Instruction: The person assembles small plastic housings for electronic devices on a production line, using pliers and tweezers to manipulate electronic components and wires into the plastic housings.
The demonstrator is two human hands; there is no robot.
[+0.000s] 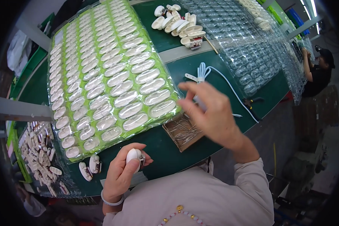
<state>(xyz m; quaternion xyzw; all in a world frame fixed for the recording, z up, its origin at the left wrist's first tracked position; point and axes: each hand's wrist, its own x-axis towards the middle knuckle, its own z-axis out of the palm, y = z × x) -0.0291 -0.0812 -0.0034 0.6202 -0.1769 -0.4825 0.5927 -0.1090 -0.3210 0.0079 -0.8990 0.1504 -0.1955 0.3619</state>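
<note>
My left hand [121, 170] is closed around a small white rounded plastic case [135, 155], its fingers curled behind it and a dark, metallic part showing at its side. My right hand [214, 113] hovers over the right of the bench, thumb and index finger apart; the other fingers are mostly hidden. A pale, stick-like piece [200, 103] shows between thumb and index finger; whether it is held or lies below, I cannot tell. Just beyond that hand is a coiled light-blue cable [202, 71]. Under its wrist side stands a cardboard box [172, 132] of thin metal pins.
A green tray [154, 56] of white oval pieces under clear plastic fills the left. White cases [177, 24] lie piled at the back, and two [90, 168] sit near the front edge. Clear blister trays [248, 49], pliers [252, 103] and a heap of small parts [39, 160] flank the bench. A person [320, 69] sits far right.
</note>
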